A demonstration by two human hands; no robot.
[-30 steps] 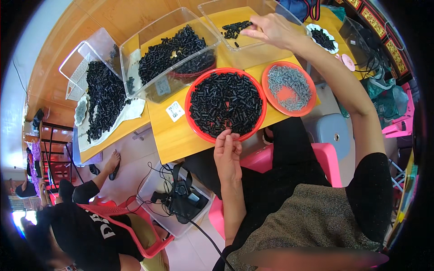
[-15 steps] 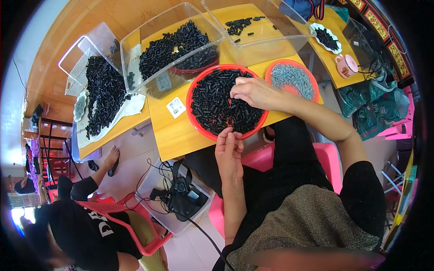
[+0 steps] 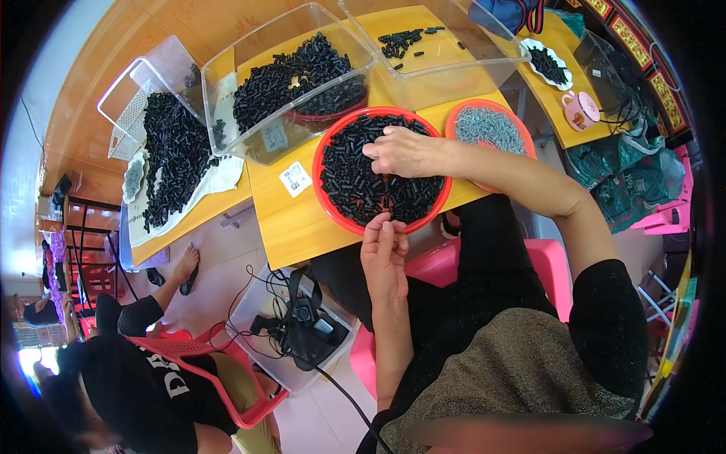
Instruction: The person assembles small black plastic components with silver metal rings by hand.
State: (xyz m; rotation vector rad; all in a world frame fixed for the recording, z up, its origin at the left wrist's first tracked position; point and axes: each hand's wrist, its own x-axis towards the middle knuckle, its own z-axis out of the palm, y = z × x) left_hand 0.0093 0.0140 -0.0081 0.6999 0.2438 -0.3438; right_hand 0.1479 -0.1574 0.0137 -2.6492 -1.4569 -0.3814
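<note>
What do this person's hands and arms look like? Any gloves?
No gloves: the left hand and right hand are bare, with no watch showing. Both forearms are uncovered. A loose black sleeve ends above the right elbow; the top's front is speckled grey-brown.

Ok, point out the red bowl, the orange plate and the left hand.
Red bowl (image 3: 317,169), head view: left rim.
Orange plate (image 3: 451,125), head view: left rim.
Left hand (image 3: 383,253), head view: middle of the hand.
</note>
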